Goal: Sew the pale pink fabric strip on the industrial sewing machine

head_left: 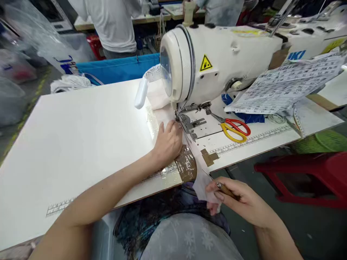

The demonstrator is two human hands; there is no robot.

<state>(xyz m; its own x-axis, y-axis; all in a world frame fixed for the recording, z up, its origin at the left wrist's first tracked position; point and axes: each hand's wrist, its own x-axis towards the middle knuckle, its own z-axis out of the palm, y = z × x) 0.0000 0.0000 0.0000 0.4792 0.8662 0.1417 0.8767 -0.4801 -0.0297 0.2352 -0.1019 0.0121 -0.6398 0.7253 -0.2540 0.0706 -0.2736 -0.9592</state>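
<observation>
White sewing machine (217, 61) standing on the counter (81, 137), needle end just beyond the left hand (168, 142); fingers (170, 127) flat and spread, pressing a strip of pale fabric (196, 155) onto the counter. Strip's long axis running back from those fingers, over the counter edge, to the right hand (238, 202) well nearer the body; fingers there pinched shut on the fabric's loose end and a slim wooden-handled tool (221, 186). Scissors (234, 128) to the right of the left fingers, untouched

The needle is hidden behind the sewing machine (217, 61) head and the left hand (168, 142). The paper sheet (287, 86) has print too small to read. The standing person (114, 25) is cut off at the top edge.
</observation>
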